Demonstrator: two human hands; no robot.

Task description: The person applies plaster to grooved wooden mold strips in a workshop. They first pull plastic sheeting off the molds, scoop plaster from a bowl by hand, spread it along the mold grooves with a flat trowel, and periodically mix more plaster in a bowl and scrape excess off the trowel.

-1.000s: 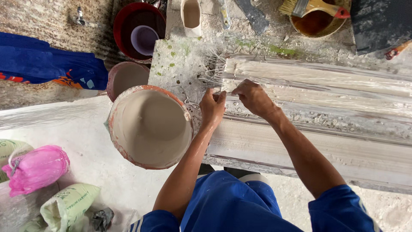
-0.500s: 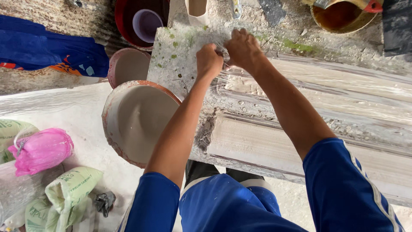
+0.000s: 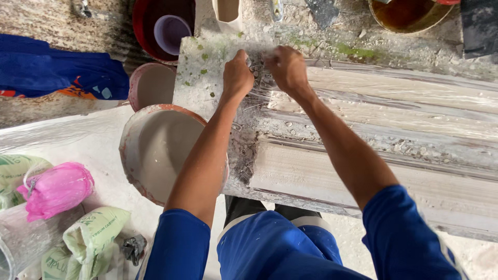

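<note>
At far left, a blue cloth (image 3: 57, 72) is lying over rough ground, and below it a pink plastic bag (image 3: 56, 187) is sitting beside pale green printed sacks (image 3: 93, 236) at the bottom corner. Next over, a small dusty pink bowl (image 3: 151, 85) is standing just above a large round basin (image 3: 158, 150) filled with grey-white plaster mix; a red tub (image 3: 150, 23) holding a lilac cup (image 3: 174, 32) is sitting at the top edge. The person's left forearm is crossing over the basin's right rim. The left hand (image 3: 237, 75) is closing into a loose fist, pinching a bunch of thin pale fibres (image 3: 258, 78) at the left end of a long white moulded plaster strip (image 3: 384, 145). Just beside it, the right hand (image 3: 287, 67) is gripping the same fibres from the other side, fingers curling down; the two hands are nearly touching. The fibres are lying wet and tangled on the strip's end, trailing down its grey, messy edge. The strip is resting on a speckled work surface (image 3: 199, 72) and running off to the right. At top right, a round yellow-rimmed bowl (image 3: 410, 15) with brown liquid is sitting on gritty ground. Blue sleeves and blue shorts are filling the bottom of the head view.
</note>
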